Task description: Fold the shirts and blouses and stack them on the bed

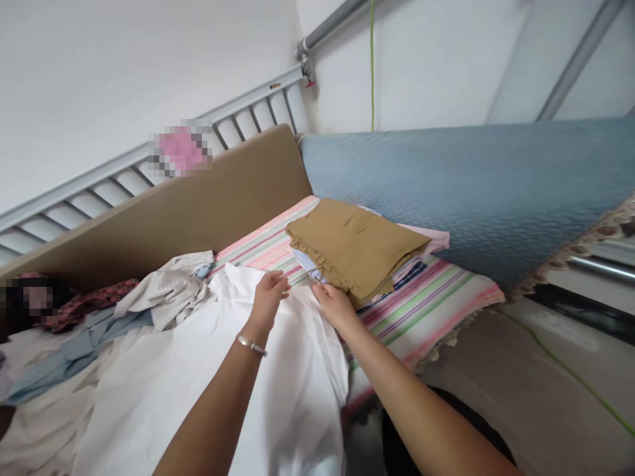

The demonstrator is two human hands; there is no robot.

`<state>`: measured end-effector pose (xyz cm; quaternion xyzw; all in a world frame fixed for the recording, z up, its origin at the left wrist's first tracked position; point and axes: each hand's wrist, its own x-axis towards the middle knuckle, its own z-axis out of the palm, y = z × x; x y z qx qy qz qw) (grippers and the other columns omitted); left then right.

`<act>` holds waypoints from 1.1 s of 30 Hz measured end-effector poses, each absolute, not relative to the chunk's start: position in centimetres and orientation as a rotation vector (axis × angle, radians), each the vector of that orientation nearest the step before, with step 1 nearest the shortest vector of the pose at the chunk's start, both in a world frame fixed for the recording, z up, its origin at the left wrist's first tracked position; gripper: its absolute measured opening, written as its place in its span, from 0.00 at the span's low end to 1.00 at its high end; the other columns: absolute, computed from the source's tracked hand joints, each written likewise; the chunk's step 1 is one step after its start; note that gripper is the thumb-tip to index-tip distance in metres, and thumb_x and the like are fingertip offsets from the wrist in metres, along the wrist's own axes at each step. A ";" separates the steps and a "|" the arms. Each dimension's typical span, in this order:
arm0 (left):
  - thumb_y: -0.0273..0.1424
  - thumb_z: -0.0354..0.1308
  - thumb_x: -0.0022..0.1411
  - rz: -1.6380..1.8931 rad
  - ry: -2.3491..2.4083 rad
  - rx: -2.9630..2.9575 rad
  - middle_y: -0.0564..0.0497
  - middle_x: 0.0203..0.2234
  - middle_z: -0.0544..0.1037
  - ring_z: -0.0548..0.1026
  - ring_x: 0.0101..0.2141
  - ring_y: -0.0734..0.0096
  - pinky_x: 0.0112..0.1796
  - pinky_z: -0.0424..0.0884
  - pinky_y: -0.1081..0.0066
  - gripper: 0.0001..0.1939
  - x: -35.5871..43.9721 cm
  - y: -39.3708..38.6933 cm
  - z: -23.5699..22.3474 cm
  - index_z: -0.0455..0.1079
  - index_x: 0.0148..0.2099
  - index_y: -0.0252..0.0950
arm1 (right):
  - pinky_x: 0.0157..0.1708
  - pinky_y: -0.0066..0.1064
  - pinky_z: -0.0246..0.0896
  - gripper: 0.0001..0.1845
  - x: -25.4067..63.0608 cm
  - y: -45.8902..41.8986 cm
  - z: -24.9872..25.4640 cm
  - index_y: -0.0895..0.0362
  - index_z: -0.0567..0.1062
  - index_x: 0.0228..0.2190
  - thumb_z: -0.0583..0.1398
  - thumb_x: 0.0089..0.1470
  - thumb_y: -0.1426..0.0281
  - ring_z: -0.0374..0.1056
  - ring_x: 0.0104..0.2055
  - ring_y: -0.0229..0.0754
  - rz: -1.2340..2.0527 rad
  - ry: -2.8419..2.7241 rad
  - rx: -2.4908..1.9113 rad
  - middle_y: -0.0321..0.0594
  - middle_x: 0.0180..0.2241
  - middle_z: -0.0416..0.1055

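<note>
The white cloth (159, 383) spreads left of the folded brown garment (357, 241), its near end cut off from my view. At the brown garment's near left corner, the right hand (335, 304) seems to pinch the cloth's edge. Further left of that garment, the left hand (268, 294) is loosely curled over the cloth; I can't tell whether it grips any. Under the brown garment, other folded clothes (440, 239) show only their edges.
</note>
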<state>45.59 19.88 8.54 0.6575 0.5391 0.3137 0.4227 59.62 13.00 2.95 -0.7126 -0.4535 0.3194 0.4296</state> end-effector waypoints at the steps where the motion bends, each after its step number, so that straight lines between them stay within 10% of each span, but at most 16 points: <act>1: 0.34 0.53 0.56 0.834 1.362 1.663 0.41 0.43 0.73 0.73 0.41 0.64 0.42 0.69 0.64 0.17 44.4 19.1 8.2 0.63 0.48 0.33 | 0.43 0.32 0.59 0.20 59.7 12.6 3.2 0.60 0.73 0.42 0.47 0.59 0.63 0.68 0.44 0.46 0.733 -1.127 -1.771 0.47 0.41 0.74; 11: 0.40 0.46 0.62 0.490 1.662 2.339 0.45 0.62 0.56 0.48 0.62 0.52 0.59 0.41 0.46 0.26 33.8 7.8 -0.5 0.55 0.62 0.43 | 0.61 0.46 0.37 0.26 52.8 10.6 1.1 0.61 0.62 0.56 0.49 0.59 0.62 0.46 0.63 0.49 0.232 -1.838 -1.615 0.49 0.59 0.57; 33: 0.45 0.37 0.64 0.074 2.436 1.976 0.48 0.65 0.47 0.44 0.63 0.55 0.58 0.45 0.44 0.29 8.7 10.1 -3.1 0.48 0.64 0.42 | 0.59 0.49 0.40 0.29 51.3 11.9 -6.0 0.57 0.58 0.59 0.44 0.60 0.57 0.43 0.64 0.52 -0.089 -2.119 -1.998 0.46 0.62 0.50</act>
